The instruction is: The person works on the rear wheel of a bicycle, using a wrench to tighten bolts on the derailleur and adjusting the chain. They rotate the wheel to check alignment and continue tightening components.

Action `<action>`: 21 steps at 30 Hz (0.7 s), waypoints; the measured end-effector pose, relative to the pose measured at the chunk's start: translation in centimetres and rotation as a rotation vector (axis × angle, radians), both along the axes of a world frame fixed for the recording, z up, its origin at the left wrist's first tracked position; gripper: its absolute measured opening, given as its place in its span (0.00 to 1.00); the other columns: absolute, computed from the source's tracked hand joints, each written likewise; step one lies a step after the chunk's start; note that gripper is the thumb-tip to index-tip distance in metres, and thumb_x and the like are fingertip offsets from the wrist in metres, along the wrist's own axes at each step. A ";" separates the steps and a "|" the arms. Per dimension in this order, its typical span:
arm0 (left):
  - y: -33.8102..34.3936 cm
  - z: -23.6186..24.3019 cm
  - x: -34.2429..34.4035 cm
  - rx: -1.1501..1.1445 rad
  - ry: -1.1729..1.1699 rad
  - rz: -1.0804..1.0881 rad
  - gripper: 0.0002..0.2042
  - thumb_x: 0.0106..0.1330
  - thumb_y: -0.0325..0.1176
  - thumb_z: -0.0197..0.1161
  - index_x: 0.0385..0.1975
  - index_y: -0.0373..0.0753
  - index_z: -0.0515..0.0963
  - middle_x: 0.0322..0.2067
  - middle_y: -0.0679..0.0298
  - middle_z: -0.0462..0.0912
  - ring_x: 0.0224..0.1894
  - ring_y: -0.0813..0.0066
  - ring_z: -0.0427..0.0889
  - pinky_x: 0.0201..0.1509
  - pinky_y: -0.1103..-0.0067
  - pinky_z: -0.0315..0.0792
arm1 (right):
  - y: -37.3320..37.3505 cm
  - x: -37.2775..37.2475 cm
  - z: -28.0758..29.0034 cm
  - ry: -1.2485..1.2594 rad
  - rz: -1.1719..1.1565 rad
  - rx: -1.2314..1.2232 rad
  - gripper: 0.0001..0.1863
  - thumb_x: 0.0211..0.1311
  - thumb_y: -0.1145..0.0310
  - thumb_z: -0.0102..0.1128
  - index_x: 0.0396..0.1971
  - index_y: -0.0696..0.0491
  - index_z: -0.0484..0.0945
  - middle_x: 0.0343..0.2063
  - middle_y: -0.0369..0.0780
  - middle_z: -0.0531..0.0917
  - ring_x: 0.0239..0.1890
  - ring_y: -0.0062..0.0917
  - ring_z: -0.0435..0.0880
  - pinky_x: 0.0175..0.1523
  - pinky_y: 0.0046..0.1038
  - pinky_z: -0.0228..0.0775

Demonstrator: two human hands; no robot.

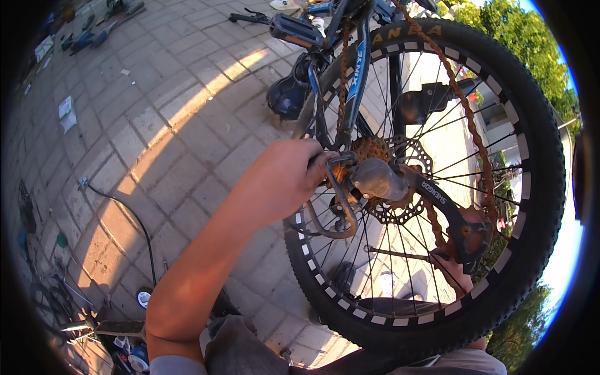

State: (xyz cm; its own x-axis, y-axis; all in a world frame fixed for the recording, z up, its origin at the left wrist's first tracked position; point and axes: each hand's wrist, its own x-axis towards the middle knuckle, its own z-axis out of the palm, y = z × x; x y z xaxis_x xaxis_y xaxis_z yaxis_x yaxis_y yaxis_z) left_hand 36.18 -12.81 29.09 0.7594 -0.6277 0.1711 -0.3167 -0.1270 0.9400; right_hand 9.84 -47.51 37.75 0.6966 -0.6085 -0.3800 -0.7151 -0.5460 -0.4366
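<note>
My left hand (284,178) is closed at the rear axle of a bicycle wheel, fingertips curled around the upper end of a bent, rusty derailleur guard (344,215). Right beside it sit the grey rear derailleur (380,180), with its long black arm (440,194), and the rusty sprockets (371,149). A rusty chain (470,122) hangs down past the spokes to the derailleur's lower end. Through the spokes my right hand (454,276) shows in part, closed on a slim wrench (400,253) that points left. The tyre and derailleur cover some of that hand.
The large black tyre (542,181) fills the right side. Above are the blue-and-black frame (357,72) and a pedal (295,31). A black hose (145,231) lies on the paving (187,134); assorted tools and parts (94,325) lie at lower left.
</note>
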 end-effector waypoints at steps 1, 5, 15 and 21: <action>0.2 0.5 -0.1 0.045 -0.026 -0.002 0.09 0.65 0.31 0.59 0.34 0.30 0.77 0.25 0.49 0.76 0.26 0.57 0.74 0.33 0.68 0.69 | 0.0 0.0 0.1 0.001 0.000 0.000 0.14 0.55 0.69 0.65 0.39 0.62 0.80 0.32 0.43 0.85 0.32 0.26 0.82 0.41 0.26 0.73; 0.4 1.0 -0.6 0.022 -0.176 0.043 0.08 0.60 0.27 0.60 0.37 0.32 0.78 0.32 0.50 0.79 0.36 0.50 0.77 0.40 0.66 0.70 | 0.0 0.3 0.3 0.006 0.012 -0.002 0.14 0.55 0.68 0.66 0.39 0.61 0.81 0.31 0.43 0.85 0.32 0.27 0.82 0.41 0.27 0.73; 0.9 0.1 -0.6 -0.285 0.036 0.051 0.10 0.59 0.25 0.62 0.41 0.35 0.79 0.34 0.56 0.80 0.39 0.62 0.78 0.46 0.73 0.71 | 0.7 1.1 0.5 0.008 0.039 -0.013 0.14 0.55 0.67 0.66 0.38 0.60 0.81 0.31 0.43 0.85 0.32 0.29 0.82 0.41 0.29 0.73; 0.2 0.9 -0.5 0.041 0.092 0.077 0.09 0.60 0.26 0.62 0.40 0.33 0.79 0.28 0.55 0.81 0.30 0.59 0.79 0.37 0.71 0.73 | 0.1 0.8 -0.1 0.012 0.058 0.006 0.14 0.54 0.66 0.66 0.38 0.59 0.82 0.31 0.44 0.85 0.32 0.31 0.82 0.41 0.30 0.73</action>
